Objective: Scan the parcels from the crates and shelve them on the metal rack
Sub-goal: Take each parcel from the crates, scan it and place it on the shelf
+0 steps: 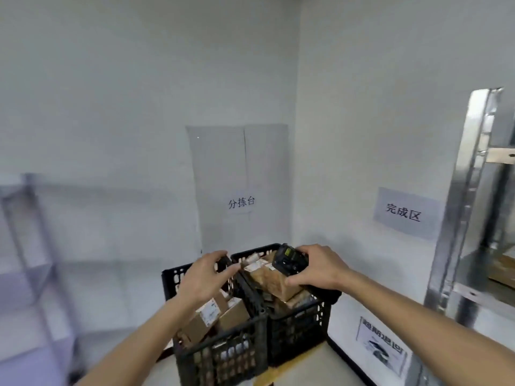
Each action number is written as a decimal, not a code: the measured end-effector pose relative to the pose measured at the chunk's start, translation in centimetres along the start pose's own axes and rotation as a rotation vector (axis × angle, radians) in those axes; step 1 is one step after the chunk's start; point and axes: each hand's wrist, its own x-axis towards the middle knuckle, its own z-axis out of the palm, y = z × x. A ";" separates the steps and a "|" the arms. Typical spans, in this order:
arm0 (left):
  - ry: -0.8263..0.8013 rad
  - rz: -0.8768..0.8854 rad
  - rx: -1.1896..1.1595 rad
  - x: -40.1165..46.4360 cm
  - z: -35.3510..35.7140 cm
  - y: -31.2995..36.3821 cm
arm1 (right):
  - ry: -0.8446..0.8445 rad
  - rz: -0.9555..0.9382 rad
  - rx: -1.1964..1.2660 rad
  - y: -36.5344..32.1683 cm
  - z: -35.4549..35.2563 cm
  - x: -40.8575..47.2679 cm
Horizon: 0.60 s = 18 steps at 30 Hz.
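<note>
Right hand (315, 270) grips scanner (289, 259) over right crate (298, 324). Left hand (204, 277) hovers over left crate (220, 352), fingers loosely spread, holding nothing. Parcels (211, 316) fill both crates. Rack (471, 204) far right.

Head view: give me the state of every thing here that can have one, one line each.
Left crate: holds cardboard parcels.
Right crate: holds parcels, piled to the rim.
Handheld scanner: gripped in the right hand, above the right crate.
Left hand: fingers loosely curled, holding nothing, over the left crate.
Metal rack: a flat cardboard piece lies on one shelf.
</note>
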 end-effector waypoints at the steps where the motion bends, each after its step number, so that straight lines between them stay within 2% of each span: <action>1: 0.020 -0.042 0.001 0.2 -0.8 -2.0 | -0.018 -0.026 0.013 -1.2 1.2 1.4; 5: 0.073 -0.232 0.008 2.2 -2.6 -10.3 | -0.121 -0.123 0.033 -5.4 7.3 8.4; 9: 0.082 -0.345 0.031 6.0 -1.4 -16.6 | -0.200 -0.149 0.044 -6.8 13.3 16.3; 18: -0.048 -0.465 0.038 17.2 7.3 -27.8 | -0.324 0.003 0.081 -3.4 25.3 34.2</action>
